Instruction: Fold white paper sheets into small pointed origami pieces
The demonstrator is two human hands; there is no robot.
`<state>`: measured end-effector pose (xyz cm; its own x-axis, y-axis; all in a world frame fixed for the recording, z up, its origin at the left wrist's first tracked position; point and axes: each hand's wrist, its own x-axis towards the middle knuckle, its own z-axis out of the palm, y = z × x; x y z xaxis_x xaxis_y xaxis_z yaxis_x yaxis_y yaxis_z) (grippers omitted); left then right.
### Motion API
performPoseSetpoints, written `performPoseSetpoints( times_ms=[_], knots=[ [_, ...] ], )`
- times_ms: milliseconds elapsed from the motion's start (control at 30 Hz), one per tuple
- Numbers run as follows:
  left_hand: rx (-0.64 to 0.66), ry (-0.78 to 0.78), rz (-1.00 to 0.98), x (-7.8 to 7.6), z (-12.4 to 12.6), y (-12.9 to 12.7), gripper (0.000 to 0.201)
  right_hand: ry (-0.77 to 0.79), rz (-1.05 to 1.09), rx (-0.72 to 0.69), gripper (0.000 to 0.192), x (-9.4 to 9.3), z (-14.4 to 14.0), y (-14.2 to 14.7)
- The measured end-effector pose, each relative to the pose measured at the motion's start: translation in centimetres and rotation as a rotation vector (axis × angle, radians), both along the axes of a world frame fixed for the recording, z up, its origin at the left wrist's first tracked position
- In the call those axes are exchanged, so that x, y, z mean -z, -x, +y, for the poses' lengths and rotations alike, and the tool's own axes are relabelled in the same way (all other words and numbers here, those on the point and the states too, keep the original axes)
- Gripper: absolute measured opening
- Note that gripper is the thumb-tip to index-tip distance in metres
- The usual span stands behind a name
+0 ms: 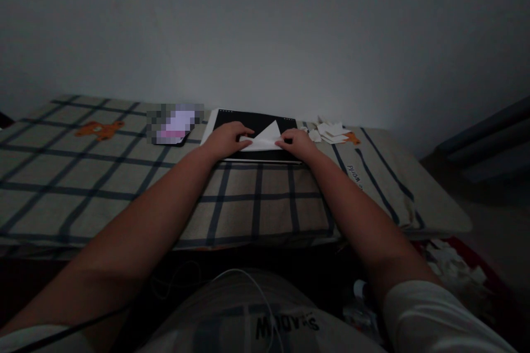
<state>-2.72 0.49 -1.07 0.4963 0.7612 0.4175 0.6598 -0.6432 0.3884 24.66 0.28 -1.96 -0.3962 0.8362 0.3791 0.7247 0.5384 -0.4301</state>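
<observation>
Mid-frame, the left hand [227, 139] and right hand [301, 145] are pinching opposite ends of the folded paper [265, 140], uneven tugging possibly risking a skewed crease.

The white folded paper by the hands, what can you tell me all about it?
The white folded paper looks thin and plain, with a triangular peak pointing toward the wall and a long strip along its near side. It lies on a black surface. The left hand touches its left end, the right hand its right.
</observation>
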Motion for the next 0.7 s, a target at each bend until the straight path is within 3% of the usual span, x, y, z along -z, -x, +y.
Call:
performPoseSetpoints(
  times_ms=[133,300,600,700],
  knots=[
    [0.084,-0.071,-0.040,-0.2,-0.1,-0.3,0.031,-0.014,-0.030,-0.022,0.014,0.3,0.3,0.0],
    [0.175,0.023,0.026,0.1,0.0,-0.6,0.027,-0.050,-0.041,-0.021,0.017,0.7,0.6,0.0],
    [0.181,0.058,-0.010,0.9,0.6,-0.5,0.029,-0.080,-0.023,-0.024,0.006,0.7,0.3,0.3],
    [0.162,0.040,0.009,1.2,0.9,-0.5,0.029,-0.160,-0.017,0.003,0.022,0.3,-0.2,0.5]
  ],
)
